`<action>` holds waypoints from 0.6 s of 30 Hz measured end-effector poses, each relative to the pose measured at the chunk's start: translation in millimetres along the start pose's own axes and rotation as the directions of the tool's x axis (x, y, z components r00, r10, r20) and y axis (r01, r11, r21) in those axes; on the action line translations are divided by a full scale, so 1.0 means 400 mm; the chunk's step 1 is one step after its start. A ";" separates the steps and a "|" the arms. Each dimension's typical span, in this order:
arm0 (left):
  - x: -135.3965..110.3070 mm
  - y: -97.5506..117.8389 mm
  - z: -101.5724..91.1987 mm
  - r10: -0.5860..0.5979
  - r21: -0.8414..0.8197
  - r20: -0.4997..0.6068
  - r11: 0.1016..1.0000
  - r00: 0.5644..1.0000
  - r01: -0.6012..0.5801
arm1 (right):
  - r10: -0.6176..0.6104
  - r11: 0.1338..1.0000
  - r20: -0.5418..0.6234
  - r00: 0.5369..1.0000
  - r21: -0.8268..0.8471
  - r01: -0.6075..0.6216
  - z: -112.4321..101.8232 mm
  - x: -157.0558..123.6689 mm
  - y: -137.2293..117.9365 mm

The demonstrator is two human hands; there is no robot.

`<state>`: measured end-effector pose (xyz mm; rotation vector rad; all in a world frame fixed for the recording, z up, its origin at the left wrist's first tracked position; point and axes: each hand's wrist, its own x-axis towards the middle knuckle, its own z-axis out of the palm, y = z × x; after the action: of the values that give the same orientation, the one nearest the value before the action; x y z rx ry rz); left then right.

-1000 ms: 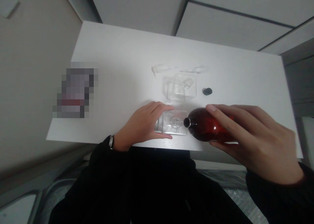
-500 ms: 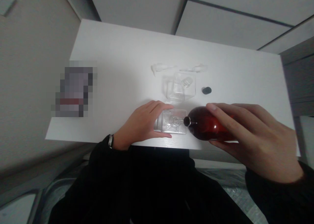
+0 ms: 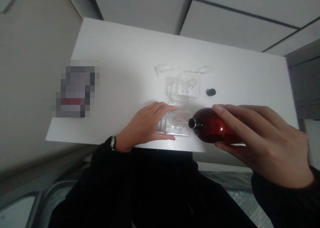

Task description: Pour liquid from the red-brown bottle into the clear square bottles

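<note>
My left hand grips a clear square glass bottle lying on the white table, its fingers along both long sides. My right hand wraps around a glossy amber bottle, held level just above the table's front edge. The amber bottle's dark neck points left and sits at the clear bottle's right end, almost touching it. I cannot tell whether the two openings meet. Beyond my left hand lies a second clear square bottle, with a small black cap to its right.
Two pieces of clear plastic lie at the far side of the white table. A pixelated, blurred object stands at the table's left part. A wall runs along the left, and grey floor tiles show beyond the far edge.
The amber bottle has shifted slightly right, its neck drawing back to the clear bottle's end. My left hand and the clear bottle stay in place.
</note>
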<state>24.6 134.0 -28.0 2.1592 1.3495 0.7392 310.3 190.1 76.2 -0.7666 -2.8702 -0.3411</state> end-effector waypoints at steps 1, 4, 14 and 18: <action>0.000 0.000 0.000 -0.001 -0.002 0.000 1.000 1.000 0.001 | 0.000 1.000 0.001 1.000 0.000 0.000 0.000 0.000 0.000; -0.001 -0.001 0.001 0.001 -0.004 -0.001 1.000 1.000 -0.001 | -0.008 1.000 0.000 1.000 0.004 0.008 0.000 0.002 0.000; 0.000 -0.002 0.001 0.011 0.000 -0.009 1.000 1.000 -0.011 | -0.006 1.000 -0.001 1.000 -0.014 0.006 -0.006 0.007 -0.001; 0.001 -0.002 0.002 0.017 -0.005 -0.015 1.000 1.000 -0.017 | 0.001 1.000 0.007 1.000 -0.002 -0.001 -0.004 0.004 0.000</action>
<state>24.6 134.5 -28.9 2.1677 1.3369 0.7661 309.0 190.3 78.2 -0.7717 -2.8763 -0.3424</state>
